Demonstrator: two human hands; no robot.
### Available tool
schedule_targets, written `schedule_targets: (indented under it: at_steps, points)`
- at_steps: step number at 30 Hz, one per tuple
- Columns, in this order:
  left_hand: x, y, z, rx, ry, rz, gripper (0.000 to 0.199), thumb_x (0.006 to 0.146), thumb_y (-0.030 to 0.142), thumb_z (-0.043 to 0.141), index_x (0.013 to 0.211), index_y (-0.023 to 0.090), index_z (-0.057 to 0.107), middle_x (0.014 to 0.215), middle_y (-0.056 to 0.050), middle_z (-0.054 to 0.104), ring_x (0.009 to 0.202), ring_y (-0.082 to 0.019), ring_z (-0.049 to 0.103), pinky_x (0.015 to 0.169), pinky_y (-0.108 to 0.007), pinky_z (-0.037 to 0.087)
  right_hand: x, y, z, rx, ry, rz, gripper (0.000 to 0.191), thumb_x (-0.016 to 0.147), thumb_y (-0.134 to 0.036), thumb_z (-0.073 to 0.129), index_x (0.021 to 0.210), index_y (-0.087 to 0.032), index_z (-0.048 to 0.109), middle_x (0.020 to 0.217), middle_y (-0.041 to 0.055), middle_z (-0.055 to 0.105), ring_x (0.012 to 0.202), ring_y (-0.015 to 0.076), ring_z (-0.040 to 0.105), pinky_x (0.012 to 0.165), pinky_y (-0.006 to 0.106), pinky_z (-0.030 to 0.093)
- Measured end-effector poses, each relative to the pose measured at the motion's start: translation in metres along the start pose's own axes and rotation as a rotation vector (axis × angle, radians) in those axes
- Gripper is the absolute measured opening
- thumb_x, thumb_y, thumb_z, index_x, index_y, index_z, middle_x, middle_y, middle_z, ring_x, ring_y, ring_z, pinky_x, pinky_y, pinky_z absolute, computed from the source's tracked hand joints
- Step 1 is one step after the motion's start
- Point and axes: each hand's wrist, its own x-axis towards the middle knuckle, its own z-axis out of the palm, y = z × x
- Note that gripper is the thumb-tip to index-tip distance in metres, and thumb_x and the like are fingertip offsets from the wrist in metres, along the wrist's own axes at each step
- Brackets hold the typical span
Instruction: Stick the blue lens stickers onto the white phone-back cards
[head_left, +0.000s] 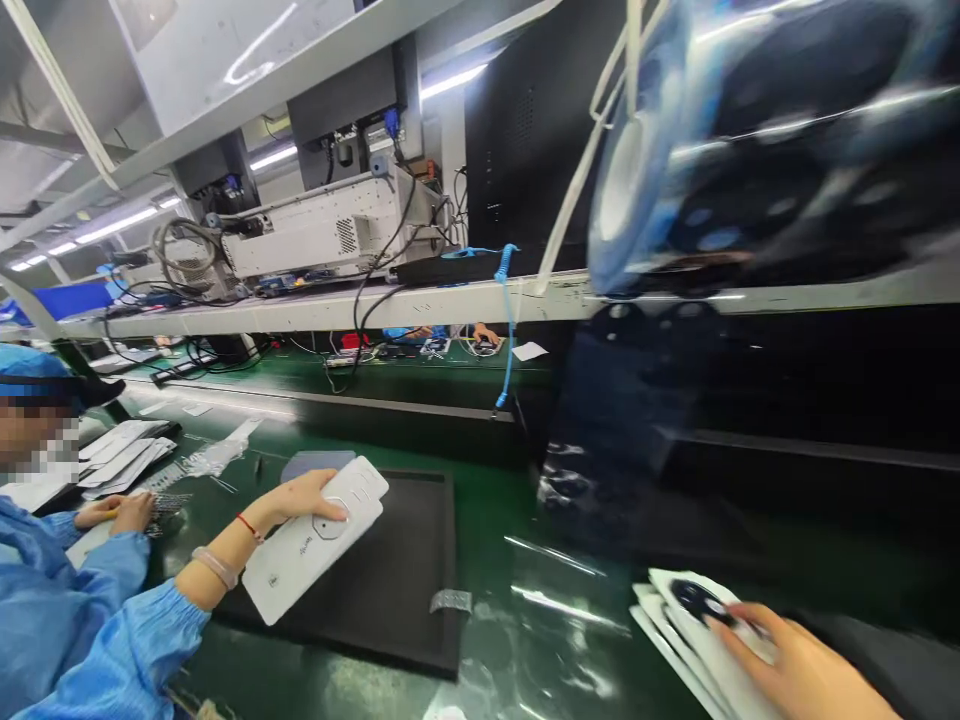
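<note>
From the head view, I report both grips. My left grip [304, 497] pinches a white panel [301, 562], thumb on the upper face and fingers largely hidden beneath. The panel is tilted over the left part of a black tray [420, 530], which lies on the green worktop [487, 500]. A strip of tape [451, 600] crosses the tray's right rim.

My right grip [780, 655] is at lower right, fingertips at the dark insert [694, 599] on top of a white stack [679, 645]. With the underside hidden, I cannot tell whether it pinches the stack or only rests there.

At far left, a co-worker [60, 590] sits near piled white pieces [124, 450]. A blue cord [504, 340] hangs in front of the shelf [450, 302].
</note>
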Motion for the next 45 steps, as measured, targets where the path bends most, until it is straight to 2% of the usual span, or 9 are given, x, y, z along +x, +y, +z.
schedule_targets:
  at_steps: [4,7,15,21,26,32,35,38,45]
  points:
    - [0.033,0.017,0.079,0.05,-0.193,0.075,0.042,0.053,0.034,0.086,0.091,0.021,0.072,0.089,-0.003,0.078,0.089,-0.031,0.074,0.07,-0.033,0.057,0.004,-0.028,-0.025,0.071,-0.034,0.053,0.03,0.071,-0.057,0.055,0.079,-0.031,0.067,0.091,0.0146,0.077,0.087,0.0406,0.073,0.07,0.053,0.055]
    - [0.049,0.019,0.108,0.117,-0.188,0.14,0.04,0.051,0.033,0.083,0.088,0.021,0.072,0.091,-0.004,0.077,0.095,-0.033,0.072,0.081,-0.036,0.057,0.01,-0.048,-0.032,0.296,-0.089,0.034,0.038,0.068,-0.059,0.058,0.09,-0.028,0.064,0.103,0.0125,0.077,0.095,0.037,0.072,0.082,0.051,0.055]
    - [0.034,-0.009,0.131,0.268,0.097,0.192,0.078,0.058,0.052,0.076,0.127,0.017,0.064,0.125,-0.016,0.063,0.122,-0.039,0.061,0.113,-0.049,0.042,0.031,-0.073,0.014,0.525,-0.129,-0.051,0.073,0.056,-0.052,0.078,0.113,-0.024,0.041,0.13,0.0173,0.058,0.101,0.0284,0.071,0.087,0.043,0.058]
    - [-0.001,-0.013,0.151,0.267,0.238,0.19,0.084,0.052,0.042,0.081,0.129,0.018,0.06,0.138,-0.019,0.061,0.131,-0.043,0.056,0.114,-0.05,0.041,0.026,-0.088,0.028,0.635,-0.23,-0.179,0.057,0.067,-0.032,0.07,0.119,-0.025,0.048,0.094,0.0015,0.07,0.056,0.0155,0.061,0.065,0.035,0.057]
    - [-0.021,0.001,0.157,0.165,0.372,0.173,0.084,0.056,0.038,0.079,0.135,0.025,0.053,0.148,-0.014,0.056,0.139,-0.042,0.049,0.12,-0.05,0.033,0.022,-0.088,0.007,0.676,-0.28,-0.232,0.046,0.069,-0.026,0.067,0.114,-0.025,0.062,0.08,-0.0017,0.071,0.06,0.0168,0.063,0.07,0.034,0.056]
    - [-0.036,0.042,0.172,-0.137,0.402,0.171,0.086,0.059,0.048,0.085,0.133,0.022,0.049,0.136,-0.016,0.061,0.129,-0.04,0.055,0.113,-0.05,0.039,0.02,-0.094,-0.014,0.696,-0.278,-0.226,0.045,0.07,-0.028,0.071,0.114,-0.026,0.067,0.082,0.0001,0.073,0.069,0.02,0.068,0.078,0.038,0.057]
    - [-0.032,0.073,0.194,-0.382,0.276,0.207,0.073,0.07,0.063,0.077,0.127,0.023,0.054,0.107,-0.01,0.068,0.093,-0.027,0.069,0.084,-0.041,0.054,0.015,-0.103,-0.023,0.719,-0.304,-0.245,0.047,0.07,-0.027,0.071,0.117,-0.024,0.067,0.085,0.0008,0.073,0.069,0.0189,0.07,0.079,0.037,0.058]
    - [-0.017,0.111,0.213,-0.595,0.13,0.289,0.07,0.074,0.077,0.066,0.117,0.023,0.06,0.08,0.0,0.058,0.061,-0.014,0.056,0.061,-0.031,0.051,0.011,-0.111,-0.033,0.731,-0.317,-0.255,0.051,0.07,-0.027,0.071,0.12,-0.023,0.066,0.082,0.0003,0.074,0.066,0.018,0.069,0.078,0.037,0.059]
    - [0.022,0.19,0.235,-0.807,-0.175,0.429,0.065,0.079,0.085,0.054,0.097,0.023,0.065,0.08,-0.003,0.064,0.065,-0.016,0.06,0.06,-0.029,0.05,0.01,-0.114,-0.06,0.747,-0.242,-0.249,0.049,0.072,-0.033,0.073,0.119,-0.022,0.066,0.081,0.001,0.075,0.072,0.02,0.071,0.08,0.037,0.06]
